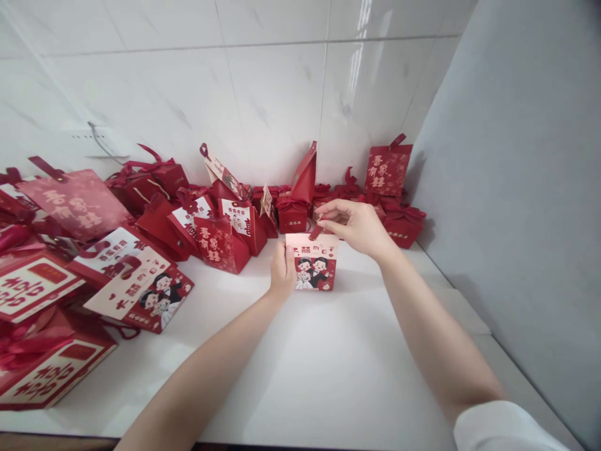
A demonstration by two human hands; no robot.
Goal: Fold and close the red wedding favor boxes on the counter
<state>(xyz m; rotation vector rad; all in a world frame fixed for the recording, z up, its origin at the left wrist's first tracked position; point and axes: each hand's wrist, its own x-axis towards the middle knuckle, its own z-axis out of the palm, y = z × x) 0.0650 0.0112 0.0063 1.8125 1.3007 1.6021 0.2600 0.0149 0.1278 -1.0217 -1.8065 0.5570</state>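
Observation:
A small red and cream gift box (315, 273) with a cartoon bride and groom on its front stands upright on the white table. My left hand (283, 270) grips its left side, the fingers partly hidden behind it. At the top edge, my right hand (355, 224) pinches with thumb and forefinger at a dark red ribbon loop (316, 232). Just behind the box sits a red box with a bow (293, 215), apart from my hands. To the left, a similar couple-print box (146, 293) lies tilted.
Many red gift boxes and bags, such as the patterned red box (220, 245), crowd the table's back and left side. A tall red box (389, 169) rises at back right. A tiled wall (272, 88) stands behind, a grey panel (521, 188) at right.

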